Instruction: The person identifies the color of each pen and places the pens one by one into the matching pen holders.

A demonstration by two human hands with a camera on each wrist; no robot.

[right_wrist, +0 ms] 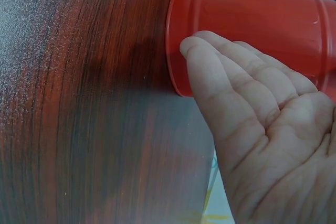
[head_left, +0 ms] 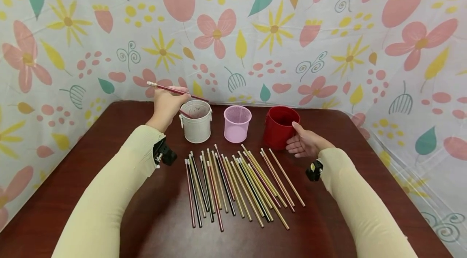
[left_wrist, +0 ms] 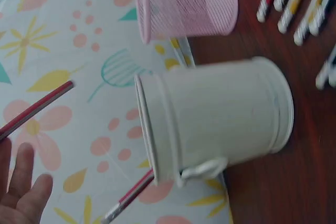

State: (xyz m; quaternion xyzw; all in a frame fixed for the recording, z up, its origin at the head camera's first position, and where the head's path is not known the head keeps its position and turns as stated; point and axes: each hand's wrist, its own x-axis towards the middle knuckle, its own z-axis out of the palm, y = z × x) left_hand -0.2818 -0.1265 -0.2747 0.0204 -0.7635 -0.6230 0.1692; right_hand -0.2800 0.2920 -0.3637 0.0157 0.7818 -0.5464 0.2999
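My left hand (head_left: 168, 104) pinches a dark red pencil (head_left: 164, 87), its white eraser end pointing left, just above and left of the white bucket (head_left: 197, 128). A second red pencil (left_wrist: 131, 195) leans out over the bucket's rim. In the left wrist view, the tip of the held pencil (left_wrist: 42, 107) is apart from the bucket. My right hand (head_left: 305, 141) is beside the red bucket (head_left: 279, 128), fingers extended along its right side and thumb near the rim. In the right wrist view, the straight fingers (right_wrist: 247, 69) overlap the red bucket's wall.
A pink mesh cup (head_left: 236, 126) stands between the two buckets. Several pencils (head_left: 237, 189), red, black and gold, lie spread in front of them, eraser ends toward the containers. Behind the dark wooden table (head_left: 164, 225) hangs a flowered cloth (head_left: 233, 27).
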